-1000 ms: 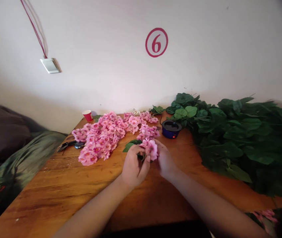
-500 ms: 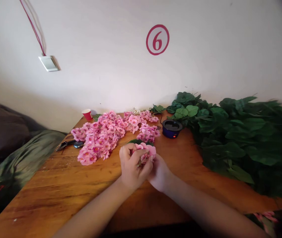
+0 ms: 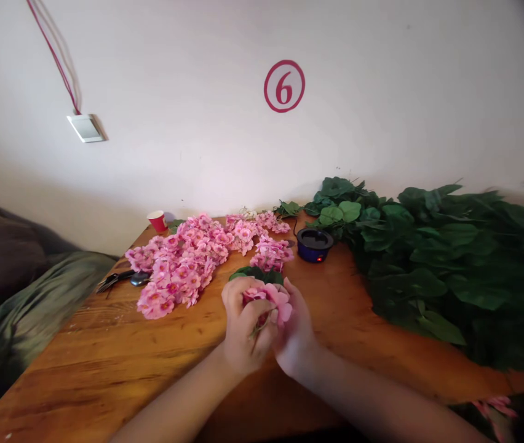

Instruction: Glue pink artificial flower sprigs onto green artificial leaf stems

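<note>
One cup (image 3: 160, 223), one pot (image 3: 310, 251), interiors indistinct; left hand (image 3: 243, 329) pinches pink flowers (image 3: 281, 302); right hand (image 3: 299, 338) touches them, grip unclear.

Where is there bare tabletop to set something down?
Bare wood stretches from the left hand to the table's left edge, in front of the pink flowers. Another patch lies between the right hand and the green leaves, in front of the blue pot. Flowers crowd the back, leaves the right.
</note>
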Tool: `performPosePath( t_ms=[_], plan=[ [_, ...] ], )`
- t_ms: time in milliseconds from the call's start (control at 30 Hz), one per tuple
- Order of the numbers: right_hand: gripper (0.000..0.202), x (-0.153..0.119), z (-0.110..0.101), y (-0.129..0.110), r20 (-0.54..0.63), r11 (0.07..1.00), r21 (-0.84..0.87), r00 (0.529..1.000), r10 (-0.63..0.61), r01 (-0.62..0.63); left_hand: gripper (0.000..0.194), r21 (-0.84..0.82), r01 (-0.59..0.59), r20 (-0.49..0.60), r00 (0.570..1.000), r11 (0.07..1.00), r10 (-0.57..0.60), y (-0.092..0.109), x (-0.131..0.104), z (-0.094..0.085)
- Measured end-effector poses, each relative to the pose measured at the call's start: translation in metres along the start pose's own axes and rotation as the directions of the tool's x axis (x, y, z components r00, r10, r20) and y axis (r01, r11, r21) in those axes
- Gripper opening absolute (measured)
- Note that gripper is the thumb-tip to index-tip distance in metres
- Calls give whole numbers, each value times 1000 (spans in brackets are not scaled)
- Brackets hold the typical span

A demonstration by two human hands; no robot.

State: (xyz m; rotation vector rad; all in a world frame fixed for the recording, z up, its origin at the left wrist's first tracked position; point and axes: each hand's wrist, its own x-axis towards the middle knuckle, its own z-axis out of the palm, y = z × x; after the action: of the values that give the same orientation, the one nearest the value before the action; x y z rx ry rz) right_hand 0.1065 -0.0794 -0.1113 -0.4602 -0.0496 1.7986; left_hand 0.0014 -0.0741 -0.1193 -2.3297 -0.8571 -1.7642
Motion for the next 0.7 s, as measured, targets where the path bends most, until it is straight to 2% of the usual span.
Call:
performPosePath(
  t_ms=[67, 133, 233, 367, 500, 633, 700],
  plan=[
    [30, -2, 1, 0, -21, 998, 39, 999, 43, -42, 15, -17, -2, 48, 999, 1000, 3, 3, 0, 0],
    [31, -4, 1, 2, 16, 995, 26, 995, 96, -96, 14, -52, 15, 112, 994, 999, -9, 5, 0, 1],
    [36, -4, 0, 5, 103, 999, -34, 994, 30, -27, 11, -161, 74, 159, 986, 984, -48, 8, 0, 5],
    [43, -4, -2, 7, 151, 979, -146, 982, -118, 140, 12, -303, 221, 129, 973, 927, -190, 9, -3, 14],
    [44, -7, -1, 7, 127, 974, -165, 982, -138, 158, 17, -362, 337, 115, 941, 869, -317, 8, -6, 19],
    [47, -7, -1, 10, 110, 975, -155, 984, -141, 157, 12, -367, 342, 55, 936, 865, -347, 9, -6, 19],
    [46, -5, -5, 13, 152, 956, -226, 976, -156, 188, 9, -373, 322, 42, 943, 870, -331, 10, -5, 18]
  ],
)
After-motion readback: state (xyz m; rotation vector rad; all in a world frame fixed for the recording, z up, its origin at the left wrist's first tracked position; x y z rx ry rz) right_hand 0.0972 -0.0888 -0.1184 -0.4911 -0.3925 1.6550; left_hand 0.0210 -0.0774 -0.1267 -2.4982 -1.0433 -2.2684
